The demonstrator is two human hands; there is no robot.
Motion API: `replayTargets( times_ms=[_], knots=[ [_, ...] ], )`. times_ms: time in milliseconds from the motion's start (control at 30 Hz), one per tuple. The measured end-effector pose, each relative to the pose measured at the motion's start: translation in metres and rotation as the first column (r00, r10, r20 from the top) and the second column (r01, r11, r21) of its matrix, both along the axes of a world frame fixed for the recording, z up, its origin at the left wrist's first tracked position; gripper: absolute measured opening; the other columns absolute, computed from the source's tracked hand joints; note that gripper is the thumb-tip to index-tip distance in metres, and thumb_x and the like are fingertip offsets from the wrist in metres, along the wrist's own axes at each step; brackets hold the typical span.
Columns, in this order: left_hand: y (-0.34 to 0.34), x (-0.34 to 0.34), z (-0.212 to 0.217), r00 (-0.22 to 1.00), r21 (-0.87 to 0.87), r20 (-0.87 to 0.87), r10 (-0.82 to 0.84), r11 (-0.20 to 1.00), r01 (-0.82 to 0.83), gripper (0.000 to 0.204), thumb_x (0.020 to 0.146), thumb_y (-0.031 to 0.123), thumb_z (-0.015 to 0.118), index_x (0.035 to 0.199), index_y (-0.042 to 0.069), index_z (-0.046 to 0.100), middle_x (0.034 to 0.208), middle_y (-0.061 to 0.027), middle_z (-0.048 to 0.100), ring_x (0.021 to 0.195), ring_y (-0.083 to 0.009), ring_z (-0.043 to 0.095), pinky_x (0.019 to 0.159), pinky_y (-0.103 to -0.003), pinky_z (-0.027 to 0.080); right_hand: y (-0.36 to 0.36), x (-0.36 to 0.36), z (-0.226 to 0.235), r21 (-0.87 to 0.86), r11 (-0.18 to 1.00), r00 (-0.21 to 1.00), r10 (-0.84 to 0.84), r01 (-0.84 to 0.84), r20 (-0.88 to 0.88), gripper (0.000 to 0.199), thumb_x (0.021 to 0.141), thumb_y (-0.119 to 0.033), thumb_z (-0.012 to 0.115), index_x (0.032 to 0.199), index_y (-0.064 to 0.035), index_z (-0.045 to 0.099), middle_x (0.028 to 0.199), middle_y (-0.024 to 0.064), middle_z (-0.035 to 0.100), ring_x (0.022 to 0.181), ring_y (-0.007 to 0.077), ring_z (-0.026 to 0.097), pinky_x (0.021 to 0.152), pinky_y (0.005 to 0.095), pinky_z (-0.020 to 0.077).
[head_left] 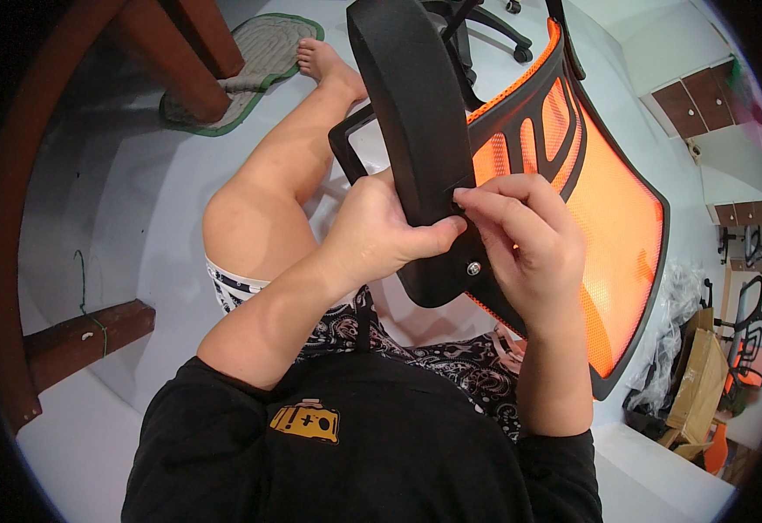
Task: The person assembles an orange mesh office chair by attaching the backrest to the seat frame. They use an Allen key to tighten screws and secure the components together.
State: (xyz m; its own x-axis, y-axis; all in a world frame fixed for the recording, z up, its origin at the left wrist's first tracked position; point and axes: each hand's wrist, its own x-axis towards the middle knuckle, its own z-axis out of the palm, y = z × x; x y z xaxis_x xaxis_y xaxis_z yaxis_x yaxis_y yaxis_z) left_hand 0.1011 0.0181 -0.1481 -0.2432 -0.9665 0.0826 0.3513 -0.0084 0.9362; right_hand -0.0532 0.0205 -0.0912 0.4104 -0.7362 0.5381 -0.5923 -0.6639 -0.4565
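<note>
A black seat cushion (pixel 411 113) of an office chair stands on edge in front of me, with an orange mesh backrest (pixel 616 235) beside it on the right. My left hand (pixel 390 228) is wrapped round the near part of the cushion, thumb on its right-hand face and fingers hidden behind. A silver screw (pixel 474 268) sits in that face, below my thumb. Just above the thumb, my right hand (pixel 529 231) is closed in a pinch against the same face. Whatever lies between its fingertips is too small to make out.
A wheeled chair base (pixel 494 30) stands at the far side. Brown wooden legs (pixel 167 61) and a grey mat with green trim (pixel 272 44) are at the left. Cardboard (pixel 695 383), clear plastic wrap (pixel 670 322) and another chair frame (pixel 751 336) lie to the right.
</note>
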Motion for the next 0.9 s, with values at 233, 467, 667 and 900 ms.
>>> replayTargets(
  times_ms=[233,467,667,900],
  knots=[
    [-0.0001,0.0003,-0.0005,1.0,0.008,0.01,-0.001,1.0,0.001,0.035,0.07,0.004,0.067,0.101,-0.005,0.054,0.094,-0.0073,0.062,0.086,-0.0097,0.056,0.077,-0.024,0.046,0.0015,0.0028,0.0,0.032,0.998,0.999,-0.05,0.05,0.014,0.019,0.065,0.0,0.068,0.082,-0.0055,0.065,0.077,0.0044,0.056,0.063,0.0159,0.058,0.053,0.0255,0.0462],
    [-0.0001,0.0004,-0.0013,1.0,-0.016,0.007,0.002,1.0,-0.002,0.035,0.07,0.006,0.067,0.101,-0.004,0.055,0.092,-0.0068,0.062,0.084,-0.0098,0.057,0.074,-0.024,0.047,0.0012,0.0053,-0.0017,-0.019,0.996,0.996,-0.09,0.091,0.011,0.015,0.064,-0.005,0.07,0.078,-0.0064,0.063,0.072,0.0047,0.055,0.061,0.0187,0.058,0.053,0.0272,0.0466],
    [0.0001,0.0014,-0.0016,1.0,0.002,0.018,-0.005,1.0,0.005,0.034,0.069,0.005,0.066,0.099,-0.004,0.055,0.092,-0.0065,0.062,0.084,-0.0096,0.056,0.075,-0.024,0.047,0.0045,0.0088,-0.0016,0.057,0.988,0.989,-0.143,0.14,0.045,0.015,0.064,-0.008,0.072,0.075,-0.0067,0.062,0.071,0.0045,0.054,0.058,0.0171,0.056,0.051,0.0269,0.0456],
    [-0.0003,0.0004,-0.0039,1.0,0.006,0.018,0.015,1.0,-0.015,0.033,0.07,0.006,0.066,0.1,-0.003,0.056,0.091,-0.0061,0.062,0.085,-0.0096,0.056,0.075,-0.025,0.046,0.0066,0.0085,-0.0019,0.102,0.973,0.978,-0.207,0.208,-0.021,0.013,0.066,-0.006,0.07,0.076,-0.007,0.061,0.072,0.0045,0.052,0.055,0.0164,0.055,0.05,0.0262,0.0449]
  ],
)
